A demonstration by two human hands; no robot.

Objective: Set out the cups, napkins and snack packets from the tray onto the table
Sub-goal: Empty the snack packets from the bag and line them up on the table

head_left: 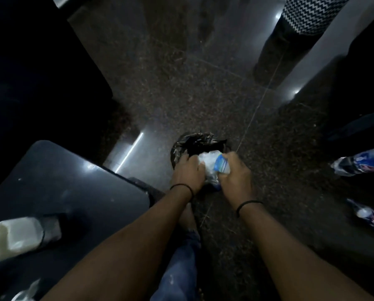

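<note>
Head view, centre of frame: left hand [187, 170] and right hand [236, 173], each with a dark wristband, both curled around a crumpled clear plastic wrapper [210, 164] with a blue-and-white label, held directly over a small bin lined with a black bag [194, 142] on the speckled dark floor [181, 83]. Lower left: dark table [73, 181] with a white container [12, 237] lying on its side near the edge; right edge: two blurred plastic bottles [359, 161] low over the floor. Upper right: a standing person's dark trouser leg [277, 53] under a zigzag-patterned garment [312, 11]; no tray, cups or napkins identifiable.
</note>
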